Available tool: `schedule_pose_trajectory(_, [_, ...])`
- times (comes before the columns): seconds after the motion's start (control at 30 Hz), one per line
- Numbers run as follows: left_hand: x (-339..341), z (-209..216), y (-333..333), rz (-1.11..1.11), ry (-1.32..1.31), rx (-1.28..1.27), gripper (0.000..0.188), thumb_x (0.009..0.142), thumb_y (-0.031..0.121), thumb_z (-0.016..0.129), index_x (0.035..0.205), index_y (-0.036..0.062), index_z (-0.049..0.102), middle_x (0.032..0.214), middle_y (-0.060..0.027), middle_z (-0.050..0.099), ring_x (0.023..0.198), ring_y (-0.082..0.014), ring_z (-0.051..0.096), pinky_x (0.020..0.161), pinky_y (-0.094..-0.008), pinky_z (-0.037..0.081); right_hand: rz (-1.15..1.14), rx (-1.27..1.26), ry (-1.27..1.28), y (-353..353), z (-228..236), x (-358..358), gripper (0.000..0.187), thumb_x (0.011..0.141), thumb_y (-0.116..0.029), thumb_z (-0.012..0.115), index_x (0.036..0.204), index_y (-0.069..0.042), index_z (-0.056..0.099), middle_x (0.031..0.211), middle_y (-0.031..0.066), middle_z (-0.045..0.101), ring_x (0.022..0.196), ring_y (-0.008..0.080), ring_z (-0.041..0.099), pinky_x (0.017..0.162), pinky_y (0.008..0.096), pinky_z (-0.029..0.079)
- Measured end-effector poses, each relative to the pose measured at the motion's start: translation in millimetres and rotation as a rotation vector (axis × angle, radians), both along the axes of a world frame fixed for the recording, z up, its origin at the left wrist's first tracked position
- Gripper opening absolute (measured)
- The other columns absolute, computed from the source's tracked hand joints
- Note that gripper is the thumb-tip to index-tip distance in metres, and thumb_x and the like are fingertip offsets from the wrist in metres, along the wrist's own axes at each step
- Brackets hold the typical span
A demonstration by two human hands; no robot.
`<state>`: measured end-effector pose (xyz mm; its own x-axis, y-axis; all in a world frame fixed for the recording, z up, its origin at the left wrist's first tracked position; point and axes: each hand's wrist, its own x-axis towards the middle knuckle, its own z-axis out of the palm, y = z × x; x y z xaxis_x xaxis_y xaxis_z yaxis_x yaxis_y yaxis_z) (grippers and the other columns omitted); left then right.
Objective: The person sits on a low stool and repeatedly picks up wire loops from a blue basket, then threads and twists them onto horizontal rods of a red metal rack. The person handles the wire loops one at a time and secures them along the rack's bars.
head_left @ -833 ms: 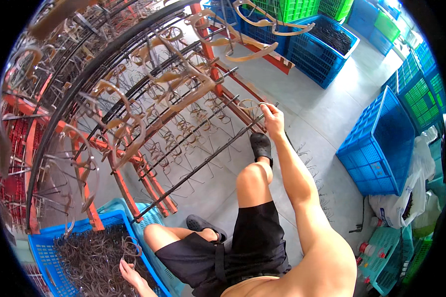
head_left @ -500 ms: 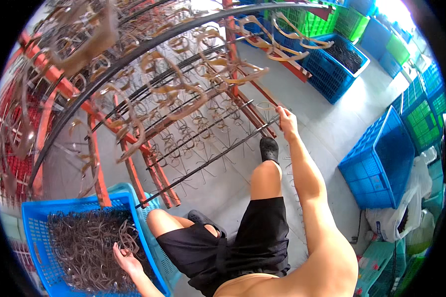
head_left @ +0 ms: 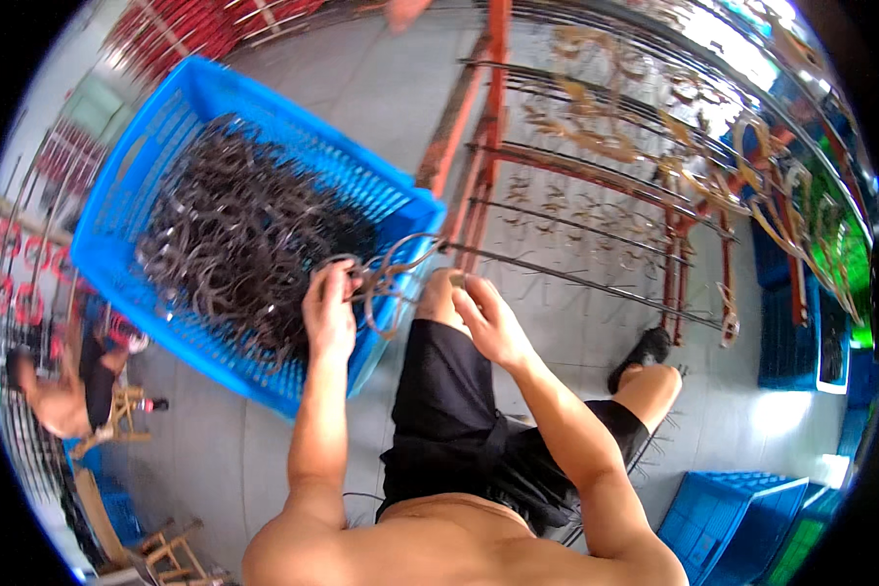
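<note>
My left hand (head_left: 330, 311) is closed on several thin, brown, bent loops (head_left: 386, 283), which look like plastic frame pieces. It is over the right side of a blue crate (head_left: 254, 376) filled with a tangled heap of similar dark pieces (head_left: 249, 234). Just right of the loops is my right hand (head_left: 490, 317), raised above my knee with its fingertips pressed together. Whatever those fingertips hold is too small to make out. Close beyond them, a dark rod (head_left: 557, 275) with thin wire prongs runs along the red rack.
The red metal rack (head_left: 498, 88) carries brown looped pieces (head_left: 703, 186) on several bars. Blue crates (head_left: 713, 518) stand on the grey floor at the lower right. Far left, a person (head_left: 63, 400) sits on a wooden stool (head_left: 119, 420). A blurred skin-coloured shape (head_left: 405, 12) shows at the top edge.
My view has turned left toward the crate. My right hand has left the far end of the rod and come near my left hand, which has lifted loops from the heap.
</note>
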<state>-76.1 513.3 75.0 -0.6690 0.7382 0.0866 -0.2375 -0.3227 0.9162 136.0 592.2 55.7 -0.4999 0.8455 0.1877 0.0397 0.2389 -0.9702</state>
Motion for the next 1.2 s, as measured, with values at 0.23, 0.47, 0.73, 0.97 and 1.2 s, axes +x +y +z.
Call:
schedule_pose_trajectory(0.23, [-10.0, -7.5, -23.2, 0.173, 0.303, -0.027, 0.019, 0.09, 0.014, 0.054, 0.096, -0.0009, 0.063, 0.095, -0.0037, 0.055, 0.083, -0.0098, 0.051, 0.072, -0.024, 0.042, 0.446, -1.17, 0.45, 3.4, 18.1, -69.9, 0.061, 0.09, -0.057, 0.035, 0.109, -0.003, 0.054, 0.101, 0.0116, 0.06, 0.086, 0.0247, 0.059, 0.069, 0.0376, 0.05])
schedule_pose_trajectory(0.47, [-26.8, -19.3, -26.7, -0.07, 0.288, -0.069, 0.019, 0.089, 0.014, 0.055, 0.097, -0.0034, 0.061, 0.076, -0.0035, 0.053, 0.068, -0.0104, 0.048, 0.066, -0.0238, 0.04, 0.217, -0.105, -0.138, 34.9, 6.4, -94.1, 0.043, 0.086, -0.024, 0.057, 0.124, -0.007, 0.048, 0.124, 0.0118, 0.047, 0.115, 0.0258, 0.045, 0.095, 0.037, 0.038])
schedule_pose_trajectory(0.73, [-55.1, -3.2, -20.9, -0.218, -0.018, 0.019, 0.017, 0.086, 0.016, 0.061, 0.089, -0.001, 0.059, 0.08, -0.0054, 0.059, 0.064, -0.0123, 0.052, 0.06, -0.026, 0.043, 0.9, -0.05, 0.063, 40.8, 7.5, -114.5, 0.051, 0.071, -0.014, 0.057, 0.121, -0.003, 0.05, 0.122, 0.0127, 0.039, 0.118, 0.0275, 0.036, 0.1, 0.0354, 0.03])
schedule_pose_trajectory(0.97, [-27.2, -3.5, 9.4, -0.06, 0.104, -0.147, 0.016, 0.086, 0.013, 0.058, 0.091, -0.0015, 0.059, 0.078, -0.004, 0.057, 0.06, -0.0082, 0.044, 0.053, -0.0218, 0.035, 0.481, -0.92, 0.394, 3.7, 8.9, -71.2, 0.019, 0.092, -0.013, 0.045, 0.106, -0.002, 0.051, 0.093, 0.0105, 0.06, 0.075, 0.0212, 0.061, 0.065, 0.0328, 0.052])
schedule_pose_trajectory(1.2, [-55.6, -28.8, -6.0, 0.082, 0.597, -0.32, 0.03, 0.095, 0.028, 0.045, 0.099, -0.0009, 0.055, 0.081, -0.0059, 0.053, 0.074, -0.0147, 0.05, 0.068, -0.0298, 0.042, -0.517, -0.392, 0.41, 27.3, 21.7, 132.6, 0.029, 0.088, -0.014, 0.049, 0.116, -0.006, 0.045, 0.068, 0.0013, 0.052, 0.045, 0.0099, 0.044, 0.04, 0.0238, 0.036])
